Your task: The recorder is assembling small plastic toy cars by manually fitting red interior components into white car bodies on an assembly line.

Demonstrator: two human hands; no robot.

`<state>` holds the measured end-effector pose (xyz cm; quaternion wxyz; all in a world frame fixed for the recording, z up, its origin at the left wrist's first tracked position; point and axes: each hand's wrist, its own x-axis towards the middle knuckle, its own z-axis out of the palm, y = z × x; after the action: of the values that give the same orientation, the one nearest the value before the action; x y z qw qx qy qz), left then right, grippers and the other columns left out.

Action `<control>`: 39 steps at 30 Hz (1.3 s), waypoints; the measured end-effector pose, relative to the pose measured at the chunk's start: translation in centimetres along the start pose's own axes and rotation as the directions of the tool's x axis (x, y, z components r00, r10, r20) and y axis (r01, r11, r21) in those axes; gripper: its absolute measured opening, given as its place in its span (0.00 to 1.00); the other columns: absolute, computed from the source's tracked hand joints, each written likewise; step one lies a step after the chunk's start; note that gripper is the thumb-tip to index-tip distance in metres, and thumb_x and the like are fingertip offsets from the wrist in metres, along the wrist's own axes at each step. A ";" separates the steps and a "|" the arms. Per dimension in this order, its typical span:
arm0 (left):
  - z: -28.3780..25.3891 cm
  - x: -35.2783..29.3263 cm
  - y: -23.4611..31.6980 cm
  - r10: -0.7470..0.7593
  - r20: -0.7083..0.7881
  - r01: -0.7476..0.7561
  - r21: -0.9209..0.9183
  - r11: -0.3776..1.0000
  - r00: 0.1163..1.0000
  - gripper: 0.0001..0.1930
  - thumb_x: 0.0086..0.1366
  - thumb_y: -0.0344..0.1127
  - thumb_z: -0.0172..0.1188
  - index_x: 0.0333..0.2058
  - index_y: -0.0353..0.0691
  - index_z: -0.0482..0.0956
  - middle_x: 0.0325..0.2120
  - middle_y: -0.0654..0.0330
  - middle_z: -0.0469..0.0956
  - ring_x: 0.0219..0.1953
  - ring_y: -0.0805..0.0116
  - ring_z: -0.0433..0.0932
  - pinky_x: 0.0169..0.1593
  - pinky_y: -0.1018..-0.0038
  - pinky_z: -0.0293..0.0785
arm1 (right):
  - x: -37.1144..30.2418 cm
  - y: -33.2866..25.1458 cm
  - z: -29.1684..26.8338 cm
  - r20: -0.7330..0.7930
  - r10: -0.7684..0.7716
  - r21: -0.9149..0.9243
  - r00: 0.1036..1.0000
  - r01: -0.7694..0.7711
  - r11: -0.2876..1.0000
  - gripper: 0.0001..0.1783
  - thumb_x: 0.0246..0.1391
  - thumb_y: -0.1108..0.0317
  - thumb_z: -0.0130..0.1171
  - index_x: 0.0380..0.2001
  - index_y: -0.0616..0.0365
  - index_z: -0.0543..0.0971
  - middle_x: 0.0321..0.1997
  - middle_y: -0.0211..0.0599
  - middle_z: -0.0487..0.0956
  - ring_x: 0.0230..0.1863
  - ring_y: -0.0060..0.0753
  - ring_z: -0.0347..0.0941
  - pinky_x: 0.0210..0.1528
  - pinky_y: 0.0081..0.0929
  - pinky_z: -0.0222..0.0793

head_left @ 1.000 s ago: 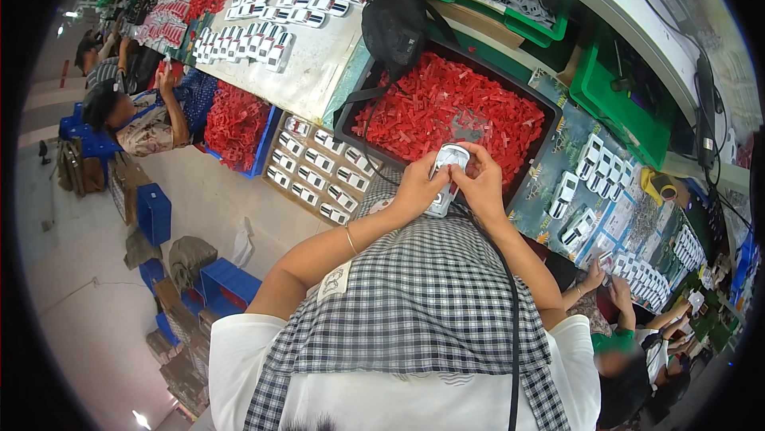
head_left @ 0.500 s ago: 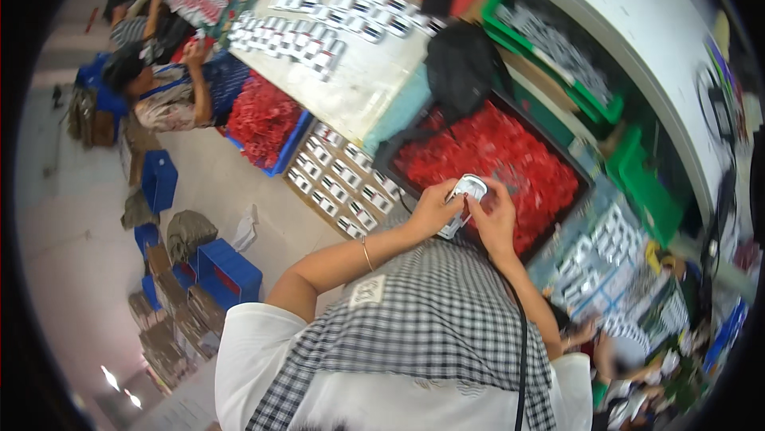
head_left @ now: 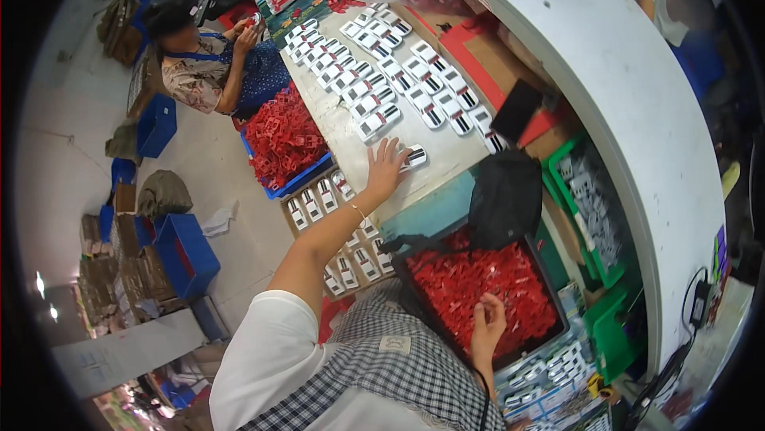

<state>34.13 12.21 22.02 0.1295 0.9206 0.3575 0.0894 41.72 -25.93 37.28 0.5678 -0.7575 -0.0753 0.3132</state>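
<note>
A white toy car (head_left: 416, 157) with dark stripes and windows rests at the near end of the pale worktable, apart from the other cars. My left hand (head_left: 386, 170) reaches out over the table, its fingers at the left end of this car and gripping it. Further up the table stand rows of similar white toy cars (head_left: 374, 100). My right hand (head_left: 488, 324) hovers above a black tray (head_left: 439, 328) filled with red plastic parts (head_left: 510, 280). Its fingers are loosely bent, with nothing visible in them.
Left of the table sit a blue crate (head_left: 301, 180) of red parts and a cardboard box (head_left: 370, 265) with more white cars. A black bag (head_left: 505, 200) lies beyond the tray, near a green bin (head_left: 610, 272) of grey parts. A co-worker (head_left: 199, 72) sits at the far left.
Both hands held the white toy car over the black tray. My left hand has carried it forward onto the table; my right hand has let go. My view has turned.
</note>
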 end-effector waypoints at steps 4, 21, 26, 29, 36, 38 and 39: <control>-1.2 3.2 -4.0 -0.055 -0.021 0.058 0.128 0.990 0.998 0.32 0.52 0.40 0.64 0.56 0.55 0.63 0.62 0.59 0.54 0.67 0.49 0.46 0.58 0.30 0.42 | 1.5 0.0 0.6 -0.010 0.078 -0.024 0.997 -0.078 0.997 0.12 0.55 0.77 0.54 0.43 0.64 0.73 0.39 0.33 0.75 0.41 0.24 0.69 0.48 0.22 0.64; 0.7 7.3 -6.8 0.128 -0.211 -0.121 0.046 0.992 0.969 0.31 0.54 0.40 0.63 0.57 0.45 0.65 0.60 0.41 0.54 0.63 0.42 0.52 0.60 0.46 0.52 | -0.4 2.4 -1.9 -0.247 0.011 0.055 0.969 0.003 0.998 0.08 0.57 0.73 0.55 0.40 0.61 0.75 0.37 0.28 0.75 0.38 0.17 0.69 0.42 0.18 0.66; -1.5 -3.1 0.4 0.248 -0.063 -0.256 -0.183 0.949 0.967 0.25 0.59 0.34 0.58 0.55 0.42 0.68 0.58 0.41 0.57 0.60 0.42 0.55 0.61 0.53 0.50 | -4.3 7.9 -10.3 -0.695 -0.200 -0.224 0.691 0.056 0.973 0.10 0.52 0.77 0.54 0.40 0.60 0.74 0.42 0.38 0.72 0.44 0.34 0.69 0.48 0.26 0.65; -3.3 -8.4 6.0 0.262 -0.004 -0.255 -0.254 0.933 0.965 0.22 0.62 0.31 0.55 0.56 0.41 0.67 0.59 0.43 0.56 0.61 0.44 0.54 0.62 0.55 0.50 | -8.7 16.8 -17.2 -0.787 -0.258 -0.376 0.560 -0.105 0.921 0.17 0.47 0.75 0.58 0.43 0.60 0.72 0.45 0.43 0.71 0.48 0.43 0.67 0.53 0.33 0.61; -8.4 -13.8 17.2 0.346 -0.032 -0.331 -0.380 0.864 0.938 0.20 0.61 0.26 0.52 0.53 0.40 0.69 0.59 0.46 0.57 0.61 0.47 0.54 0.62 0.59 0.52 | -10.7 21.2 -21.4 -0.784 -0.197 -0.532 0.589 -0.472 0.703 0.39 0.40 0.70 0.67 0.57 0.62 0.61 0.54 0.58 0.62 0.56 0.57 0.59 0.59 0.41 0.56; -9.6 -14.7 21.0 0.421 -0.017 -0.385 -0.443 0.810 0.907 0.20 0.59 0.25 0.53 0.52 0.40 0.70 0.58 0.47 0.59 0.60 0.48 0.57 0.62 0.60 0.53 | -10.4 21.4 -21.3 -0.775 -0.106 -0.441 0.623 -0.412 0.798 0.40 0.40 0.69 0.68 0.57 0.62 0.61 0.57 0.58 0.60 0.57 0.59 0.59 0.60 0.41 0.56; -9.7 -15.0 22.7 0.478 -0.031 -0.437 -0.463 0.771 0.878 0.20 0.58 0.25 0.54 0.51 0.40 0.71 0.57 0.48 0.60 0.59 0.49 0.58 0.61 0.61 0.54 | -10.5 21.8 -21.4 -0.766 -0.142 -0.479 0.627 -0.409 0.777 0.41 0.40 0.70 0.68 0.58 0.61 0.60 0.58 0.56 0.60 0.58 0.59 0.59 0.60 0.41 0.57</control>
<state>35.12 -12.46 36.97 0.3317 0.9260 0.0854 0.1588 40.14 -55.78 24.94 0.2391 -0.9607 0.1362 -0.0374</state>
